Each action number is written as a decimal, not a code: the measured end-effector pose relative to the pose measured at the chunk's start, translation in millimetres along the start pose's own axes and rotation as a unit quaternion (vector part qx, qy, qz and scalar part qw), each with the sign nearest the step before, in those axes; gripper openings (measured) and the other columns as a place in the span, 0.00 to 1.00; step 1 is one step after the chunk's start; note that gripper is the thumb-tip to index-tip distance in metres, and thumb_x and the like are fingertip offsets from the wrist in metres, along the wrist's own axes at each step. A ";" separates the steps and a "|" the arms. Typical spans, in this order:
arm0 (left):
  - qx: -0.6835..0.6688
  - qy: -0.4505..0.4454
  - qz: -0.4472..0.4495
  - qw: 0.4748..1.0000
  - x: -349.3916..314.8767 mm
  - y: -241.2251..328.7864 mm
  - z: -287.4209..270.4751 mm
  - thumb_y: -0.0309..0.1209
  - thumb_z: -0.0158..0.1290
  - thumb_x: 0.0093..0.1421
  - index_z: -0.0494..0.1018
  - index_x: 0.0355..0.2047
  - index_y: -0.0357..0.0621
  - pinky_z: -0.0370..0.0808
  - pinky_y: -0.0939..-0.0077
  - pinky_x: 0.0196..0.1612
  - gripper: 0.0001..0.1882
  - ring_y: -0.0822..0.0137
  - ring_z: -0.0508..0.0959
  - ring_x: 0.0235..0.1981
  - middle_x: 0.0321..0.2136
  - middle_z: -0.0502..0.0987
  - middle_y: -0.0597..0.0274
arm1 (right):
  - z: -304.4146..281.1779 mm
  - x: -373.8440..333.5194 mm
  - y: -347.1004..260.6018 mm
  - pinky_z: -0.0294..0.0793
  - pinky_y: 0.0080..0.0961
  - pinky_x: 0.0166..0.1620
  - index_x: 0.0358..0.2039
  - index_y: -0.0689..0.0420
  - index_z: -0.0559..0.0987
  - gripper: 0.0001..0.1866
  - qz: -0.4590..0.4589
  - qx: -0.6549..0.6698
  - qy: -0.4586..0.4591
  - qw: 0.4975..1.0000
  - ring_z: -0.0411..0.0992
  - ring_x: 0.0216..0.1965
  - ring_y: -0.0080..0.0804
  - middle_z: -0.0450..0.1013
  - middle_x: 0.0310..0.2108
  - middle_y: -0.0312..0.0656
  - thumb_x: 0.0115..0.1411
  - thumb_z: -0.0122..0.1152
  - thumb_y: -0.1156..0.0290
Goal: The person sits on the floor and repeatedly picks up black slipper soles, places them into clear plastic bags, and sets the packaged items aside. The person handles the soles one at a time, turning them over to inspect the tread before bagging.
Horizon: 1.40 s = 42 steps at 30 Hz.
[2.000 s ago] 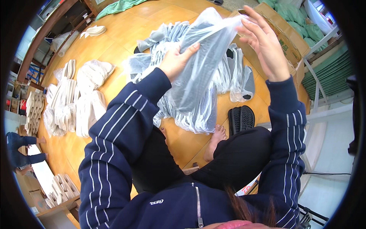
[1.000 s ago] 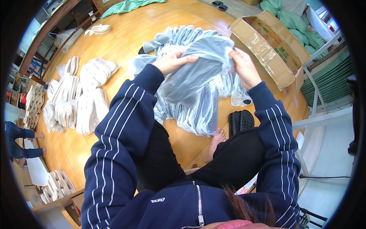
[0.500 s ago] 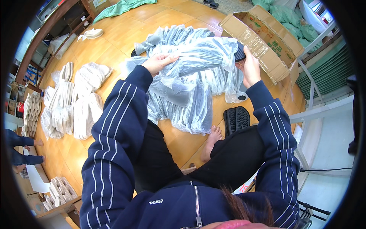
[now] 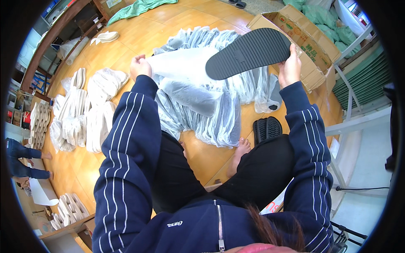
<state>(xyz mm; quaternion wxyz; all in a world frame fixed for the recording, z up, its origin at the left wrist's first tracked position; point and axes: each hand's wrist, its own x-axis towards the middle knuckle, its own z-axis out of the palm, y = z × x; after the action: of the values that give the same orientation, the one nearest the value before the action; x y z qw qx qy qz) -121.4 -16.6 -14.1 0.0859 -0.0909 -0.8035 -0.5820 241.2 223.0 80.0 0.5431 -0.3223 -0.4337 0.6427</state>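
Observation:
A black ribbed shoe sole point(image 4: 249, 54) is pinched at its right end by my right hand point(image 4: 290, 67), its flat face toward me. My left hand point(image 4: 140, 67) grips one end of a clear plastic bag point(image 4: 181, 62) that stretches across to the sole; the sole overlaps the bag's right end. Just below both hands lies a heap of dark soles in clear plastic bags point(image 4: 200, 114) on the floor. At the heap's right side, another bagged black sole point(image 4: 270, 95) stands out.
An opened cardboard box point(image 4: 312, 46) stands at the far right, near a light metal frame point(image 4: 350, 122). Black slippers point(image 4: 267, 128) lie by my foot. Bagged white soles point(image 4: 76, 114) are grouped on the left, and another person's legs point(image 4: 29, 160) show at the left edge.
The black sole has come out of the bag into full view, held in my right hand. My left hand has moved left, drawing the bag with it.

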 end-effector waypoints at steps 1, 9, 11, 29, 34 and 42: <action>0.025 0.003 0.053 0.998 -9.2 10.8 -0.9 0.32 0.51 0.59 0.81 0.35 0.43 0.75 0.71 0.45 0.11 0.60 0.81 0.37 0.36 0.82 0.53 | 4.1 -4.2 -2.7 0.74 0.26 0.40 0.45 0.59 0.75 0.19 0.013 0.009 -0.008 1.000 0.74 0.38 0.26 0.76 0.39 0.38 0.68 0.49 0.56; -0.161 -0.582 0.087 0.793 -114.6 130.7 -4.4 0.51 0.40 0.69 0.78 0.44 0.40 0.65 0.76 0.52 0.27 0.74 0.74 0.42 0.36 0.81 0.64 | 49.9 -41.7 -4.9 0.74 0.25 0.46 0.46 0.61 0.77 0.17 0.067 0.030 -0.119 0.990 0.74 0.43 0.27 0.76 0.43 0.40 0.66 0.53 0.60; -0.225 -0.597 0.044 0.768 -123.5 138.1 -3.8 0.49 0.43 0.69 0.78 0.42 0.40 0.66 0.80 0.49 0.25 0.78 0.73 0.39 0.35 0.79 0.69 | 50.0 -40.6 -0.8 0.73 0.25 0.47 0.48 0.61 0.76 0.19 0.074 0.023 -0.119 0.990 0.74 0.43 0.28 0.76 0.44 0.40 0.67 0.52 0.59; -0.400 -0.407 -0.043 0.820 -98.9 124.2 1.2 0.48 0.40 0.71 0.70 0.54 0.41 0.63 0.76 0.56 0.25 0.72 0.70 0.50 0.49 0.75 0.64 | 49.8 -83.4 24.2 0.72 0.21 0.45 0.54 0.60 0.69 0.28 0.185 -0.242 -0.510 0.804 0.73 0.41 0.22 0.75 0.44 0.37 0.57 0.68 0.63; -0.377 -0.411 -0.021 0.830 -95.0 122.8 -0.3 0.47 0.39 0.71 0.70 0.55 0.40 0.60 0.76 0.58 0.25 0.72 0.69 0.51 0.50 0.74 0.64 | 50.3 -83.8 26.6 0.72 0.22 0.45 0.52 0.60 0.70 0.26 0.181 -0.230 -0.509 0.809 0.73 0.41 0.21 0.75 0.43 0.37 0.56 0.69 0.66; -0.314 -0.408 0.007 0.857 -86.4 114.2 2.1 0.51 0.45 0.68 0.68 0.56 0.41 0.63 0.75 0.55 0.28 0.71 0.70 0.47 0.47 0.75 0.65 | 49.5 -85.9 33.0 0.71 0.21 0.46 0.52 0.61 0.72 0.25 0.141 -0.198 -0.500 0.831 0.72 0.42 0.21 0.75 0.43 0.36 0.55 0.69 0.68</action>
<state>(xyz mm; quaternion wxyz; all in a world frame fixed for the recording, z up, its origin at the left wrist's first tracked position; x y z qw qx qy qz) -9.7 16.3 69.3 -0.2782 -0.3481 -0.5405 -0.7137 200.9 127.6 65.7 0.0805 -0.1153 -0.7140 0.6859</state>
